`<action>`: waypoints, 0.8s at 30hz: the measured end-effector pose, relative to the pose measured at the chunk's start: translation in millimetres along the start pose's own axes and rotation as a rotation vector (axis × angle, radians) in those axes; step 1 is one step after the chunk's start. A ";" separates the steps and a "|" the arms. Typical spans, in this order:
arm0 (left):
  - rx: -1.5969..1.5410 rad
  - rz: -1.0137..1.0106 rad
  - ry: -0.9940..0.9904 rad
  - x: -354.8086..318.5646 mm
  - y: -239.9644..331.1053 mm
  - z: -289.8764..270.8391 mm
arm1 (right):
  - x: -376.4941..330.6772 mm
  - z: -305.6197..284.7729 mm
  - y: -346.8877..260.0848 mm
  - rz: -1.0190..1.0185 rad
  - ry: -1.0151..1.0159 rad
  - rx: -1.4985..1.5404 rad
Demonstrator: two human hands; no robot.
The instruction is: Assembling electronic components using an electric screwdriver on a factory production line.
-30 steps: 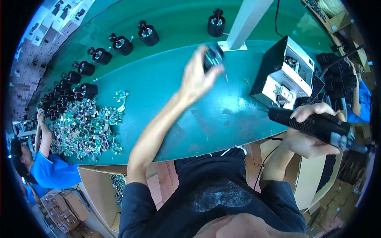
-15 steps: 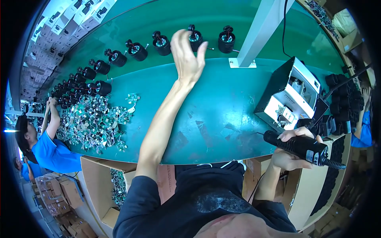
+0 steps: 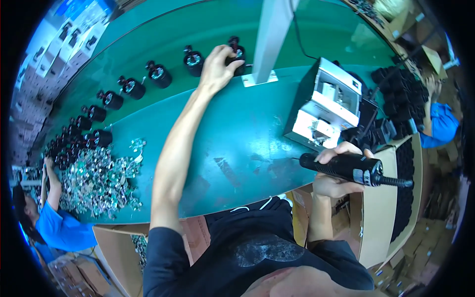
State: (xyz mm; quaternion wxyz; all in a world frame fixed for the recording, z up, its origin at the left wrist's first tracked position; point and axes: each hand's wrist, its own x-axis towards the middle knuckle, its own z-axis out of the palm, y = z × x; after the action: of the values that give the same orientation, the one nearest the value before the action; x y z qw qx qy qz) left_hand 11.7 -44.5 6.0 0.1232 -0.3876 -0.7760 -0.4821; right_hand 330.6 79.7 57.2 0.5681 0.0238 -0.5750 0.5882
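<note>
My left hand [image 3: 213,71] reaches across the green table to a black cylindrical housing [image 3: 238,52] beside the grey post. Its fingers and thumb curl round the near side of that housing, hiding part of it. More such black housings, with small circuit boards and wires at their open tops, stand in a curved row to the left, the closest being one housing [image 3: 193,63] just beside my hand. Near the table's front right, my right hand [image 3: 330,186] is wrapped round a black electric screwdriver [image 3: 341,167]. The tool lies nearly level in the air, its thin bit pointing left.
A grey metal post [image 3: 271,39] rises from the table. Right of it stands a black-and-white boxy machine [image 3: 341,106], with stacked black housings [image 3: 398,94] beyond. Loose circuit boards [image 3: 96,180] are heaped at left, near a co-worker in blue [image 3: 64,225]. A cardboard box [image 3: 378,222] stands at right.
My left hand has gone from hovering with spread fingers near the row to closing on its rightmost housing. The whole view has swung rightward. My right hand still holds the screwdriver.
</note>
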 end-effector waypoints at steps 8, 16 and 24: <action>-0.172 0.055 -0.227 -120.4 117.6 -32.3 | 36.6 13.4 -41.1 -0.026 -0.037 0.107; -0.315 0.127 -0.158 -151.4 100.8 -10.6 | 75.7 29.6 -36.2 -0.184 -0.125 -0.013; -0.369 0.044 -0.241 -155.8 99.0 -11.7 | 59.8 41.3 -41.8 -0.008 -0.265 0.212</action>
State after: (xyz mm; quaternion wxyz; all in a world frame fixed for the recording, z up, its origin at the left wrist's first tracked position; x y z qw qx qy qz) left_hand 185.1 -106.4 -11.5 -0.0333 -0.4752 -0.6751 -0.5634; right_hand 312.8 76.2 139.1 0.4842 0.1631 -0.5795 0.6349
